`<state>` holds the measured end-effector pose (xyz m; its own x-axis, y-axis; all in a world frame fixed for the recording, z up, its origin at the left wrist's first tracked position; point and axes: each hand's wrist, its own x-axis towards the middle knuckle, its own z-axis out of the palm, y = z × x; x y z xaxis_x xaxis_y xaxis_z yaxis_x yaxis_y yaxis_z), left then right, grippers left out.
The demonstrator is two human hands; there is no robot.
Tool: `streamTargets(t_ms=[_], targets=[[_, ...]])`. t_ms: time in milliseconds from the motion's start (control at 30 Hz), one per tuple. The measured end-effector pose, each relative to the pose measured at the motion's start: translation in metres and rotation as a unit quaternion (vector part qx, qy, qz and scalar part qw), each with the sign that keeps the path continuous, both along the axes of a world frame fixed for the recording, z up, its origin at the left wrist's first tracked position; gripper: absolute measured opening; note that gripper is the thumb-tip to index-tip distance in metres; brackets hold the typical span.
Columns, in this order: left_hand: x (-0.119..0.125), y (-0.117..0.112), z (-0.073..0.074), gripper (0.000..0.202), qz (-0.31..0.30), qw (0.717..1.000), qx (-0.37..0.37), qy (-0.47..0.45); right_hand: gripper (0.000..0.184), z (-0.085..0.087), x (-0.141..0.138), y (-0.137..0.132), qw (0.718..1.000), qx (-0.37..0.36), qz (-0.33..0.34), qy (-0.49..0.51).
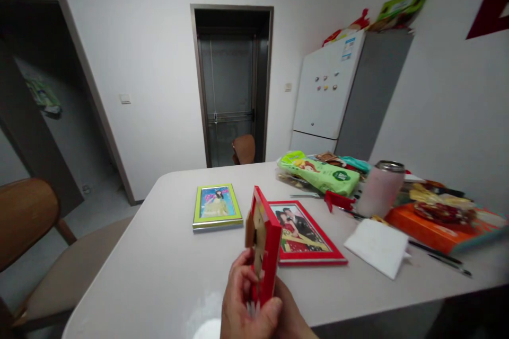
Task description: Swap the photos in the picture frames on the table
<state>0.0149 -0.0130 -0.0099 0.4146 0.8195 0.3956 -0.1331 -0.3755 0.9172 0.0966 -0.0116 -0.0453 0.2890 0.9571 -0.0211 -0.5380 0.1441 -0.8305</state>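
I hold a small red photo frame (265, 241) upright and edge-on above the near side of the white table (159, 275). My left hand (242, 299) is closed around its lower edge, thumb on the back panel. My right hand (292, 318) sits behind and under the frame's right side, mostly hidden, fingers pressed against it. Just beyond the held frame, a larger red frame (308, 235) with a picture of two people lies flat. A green frame (217, 205) lies flat to its left.
On the table's right side stand a pale cup with a metal lid (379, 188), a green snack pack (320, 172), an orange box (433, 225), a folded white paper (376, 246) and pens (437, 257). A fridge (330, 95) stands behind. A wooden chair (27, 214) is at the left.
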Motion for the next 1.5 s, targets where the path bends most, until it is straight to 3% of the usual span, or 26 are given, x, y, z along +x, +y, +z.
streamTargets(t_ms=[100, 167, 233, 300, 400, 533, 667, 767, 867, 967, 1033, 1167, 1233, 1400, 1500], targets=[[0.019, 0.011, 0.022, 0.048, -0.019, 0.995, -0.072, -0.070, 0.036, 0.010, 0.046, 0.004, 0.993, -0.033, -0.092, -0.059], [0.031, 0.022, 0.033, 0.066, -0.048, 0.986, -0.117, -0.112, 0.047, 0.015, 0.091, 0.006, 0.966, -0.084, -0.148, -0.196], [0.045, 0.032, 0.035, 0.063, -0.079, 0.982, -0.145, -0.088, 0.054, 0.019, 0.138, 0.010, 0.948, -0.112, -0.155, -0.254], [0.062, 0.039, 0.026, 0.051, -0.087, 0.984, -0.155, -0.012, 0.058, 0.021, 0.178, 0.015, 0.929, -0.142, -0.161, -0.301], [0.087, 0.046, 0.001, 0.040, -0.056, 0.985, -0.139, 0.085, 0.053, 0.022, 0.216, 0.024, 0.892, -0.183, -0.171, -0.375], [0.106, 0.052, -0.033, 0.030, 0.014, 0.976, -0.093, 0.195, 0.041, 0.013, 0.236, 0.034, 0.844, -0.213, -0.193, -0.453], [0.100, 0.061, -0.041, 0.033, 0.061, 0.954, -0.021, 0.294, 0.035, 0.006, 0.242, 0.039, 0.805, -0.229, -0.208, -0.506], [0.078, 0.086, -0.031, 0.045, 0.090, 0.932, 0.066, 0.344, 0.032, 0.014, 0.231, 0.040, 0.797, -0.217, -0.211, -0.522], [0.042, 0.128, -0.020, 0.051, 0.137, 0.896, 0.142, 0.398, 0.034, 0.026, 0.193, 0.043, 0.815, -0.155, -0.212, -0.517], [0.006, 0.163, -0.015, 0.033, 0.163, 0.857, 0.176, 0.456, 0.036, 0.028, 0.135, 0.050, 0.853, -0.082, -0.178, -0.483], [-0.009, 0.171, -0.015, 0.020, 0.161, 0.841, 0.196, 0.477, 0.036, 0.020, 0.094, 0.059, 0.884, -0.061, -0.142, -0.440], [-0.018, 0.150, -0.012, 0.013, 0.146, 0.836, 0.237, 0.472, 0.034, -0.002, 0.035, 0.078, 0.943, -0.069, -0.099, -0.311], [-0.019, 0.130, -0.008, 0.016, 0.139, 0.844, 0.246, 0.456, 0.037, -0.003, 0.016, 0.082, 0.963, -0.059, -0.090, -0.246], [-0.033, 0.086, 0.003, 0.018, 0.131, 0.878, 0.225, 0.401, 0.041, 0.030, -0.013, 0.067, 0.981, -0.008, -0.103, -0.165], [-0.050, 0.071, 0.014, 0.030, 0.103, 0.959, 0.111, 0.239, 0.038, 0.049, -0.017, 0.037, 0.957, 0.023, -0.097, -0.272]])
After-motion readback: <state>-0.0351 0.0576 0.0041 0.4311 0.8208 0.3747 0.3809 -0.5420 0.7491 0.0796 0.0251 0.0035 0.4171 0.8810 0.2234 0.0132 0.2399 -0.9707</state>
